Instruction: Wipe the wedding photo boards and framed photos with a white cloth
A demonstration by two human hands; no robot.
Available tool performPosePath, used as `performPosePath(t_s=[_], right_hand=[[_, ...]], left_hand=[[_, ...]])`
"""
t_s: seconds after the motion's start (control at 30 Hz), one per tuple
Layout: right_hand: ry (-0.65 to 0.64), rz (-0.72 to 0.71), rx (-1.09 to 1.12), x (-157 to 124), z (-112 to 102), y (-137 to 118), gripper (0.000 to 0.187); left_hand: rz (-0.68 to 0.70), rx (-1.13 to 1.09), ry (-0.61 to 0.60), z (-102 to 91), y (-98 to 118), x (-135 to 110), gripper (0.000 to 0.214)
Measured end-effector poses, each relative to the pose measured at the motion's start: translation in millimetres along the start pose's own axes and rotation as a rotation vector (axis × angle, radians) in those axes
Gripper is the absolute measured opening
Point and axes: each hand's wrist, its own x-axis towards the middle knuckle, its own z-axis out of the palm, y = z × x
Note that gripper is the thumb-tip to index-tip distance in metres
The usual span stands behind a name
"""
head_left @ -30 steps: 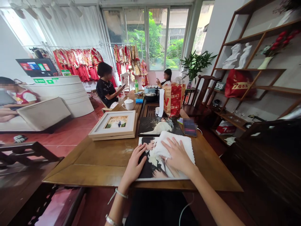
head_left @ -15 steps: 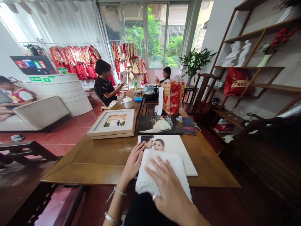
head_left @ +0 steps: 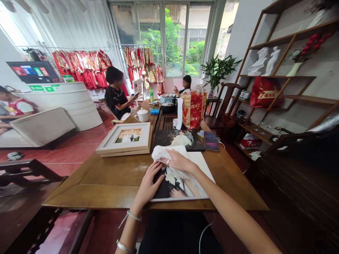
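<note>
A photo panel [head_left: 172,181] lies flat near the front edge of the wooden table [head_left: 106,180], its picture partly covered. My right hand [head_left: 180,161] presses a bunched white towel [head_left: 160,151] onto the panel's far end. The towel reaches the edge of a dark photo panel [head_left: 196,143] lying just behind. Along the near panel's left side rests my left hand [head_left: 150,183], fingers extended and close to the towel. To the left, a framed picture [head_left: 127,137] with a pale wooden frame lies on top of another frame.
A phone [head_left: 211,141] lies right of the dark panel. Farther back stand a red-and-brown paper bag [head_left: 194,111], a white lidded cup [head_left: 142,115] and a black pot [head_left: 167,106]. A person [head_left: 116,95] sits at the table's left side, another [head_left: 185,86] at its far end.
My right hand has slid the towel away from me, from the panel's near end to its far end, uncovering the lower picture. My left hand stays at the panel's left side.
</note>
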Motion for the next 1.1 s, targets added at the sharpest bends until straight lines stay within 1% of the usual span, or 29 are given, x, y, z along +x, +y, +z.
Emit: performPosePath(t_s=[0.1, 0.23, 0.33, 0.43, 0.5, 0.57, 0.6, 0.67, 0.77, 0.83, 0.87, 0.9, 0.97, 1.03, 1.1], right_hand=[[-0.056, -0.044, -0.045, 8.5, 7.9, -2.3, 0.045], [-0.091, -0.058, -0.128, -0.4, 7.9, 6.7, 0.058], [-0.058, 0.023, -0.200, -14.3, -4.2, 24.8, 0.064], [0.001, 0.136, -0.271, -30.1, -20.5, 44.7, 0.063], [0.022, 0.182, -0.311, -42.9, -26.4, 50.4, 0.065], [0.019, 0.197, -0.340, -58.9, -24.4, 44.6, 0.069], [0.005, 0.192, -0.352, -68.5, -20.5, 36.8, 0.072], [-0.048, 0.158, -0.368, -90.4, -8.6, 12.9, 0.081], [-0.175, 0.074, -0.320, -124.6, 10.6, -31.7, 0.092], [-0.244, 0.059, -0.270, -141.7, 18.8, -54.8, 0.095], [-0.261, 0.059, -0.245, -147.0, 20.6, -61.5, 0.094], [-0.265, 0.061, -0.226, -149.6, 21.0, -64.5, 0.092], [-0.238, 0.079, -0.218, -146.6, 17.7, -59.8, 0.086], [-0.182, 0.123, -0.254, -134.0, 10.6, -44.7, 0.082], [-0.122, 0.200, -0.316, -115.6, 2.5, -26.4, 0.080]], left_hand=[[-0.012, 0.011, 0.015, 1.5, -1.6, -0.4, 0.038], [0.006, -0.010, 0.017, 0.7, 2.0, 0.5, 0.033], [0.024, -0.030, 0.008, -0.7, 3.9, 1.0, 0.036], [0.017, -0.045, -0.012, -1.3, 3.7, 0.7, 0.041], [0.013, -0.046, -0.020, -1.3, 3.6, 0.3, 0.041], [0.014, -0.049, -0.016, -1.0, 3.8, -0.1, 0.042], [0.015, -0.050, -0.012, -0.9, 4.1, -0.3, 0.042], [0.017, -0.054, -0.002, -0.6, 4.3, -0.7, 0.042], [0.020, -0.068, 0.004, -0.5, 3.6, -1.2, 0.041], [0.033, -0.085, -0.003, -0.8, 2.5, -1.6, 0.043], [0.040, -0.091, -0.007, -1.0, 2.0, -1.7, 0.043], [0.046, -0.094, -0.010, -1.2, 1.7, -1.8, 0.044], [0.044, -0.089, -0.007, -1.4, 1.7, -1.9, 0.043], [0.034, -0.075, 0.001, -1.3, 2.4, -1.7, 0.042], [0.025, -0.062, 0.001, -1.1, 3.2, -1.2, 0.041]])
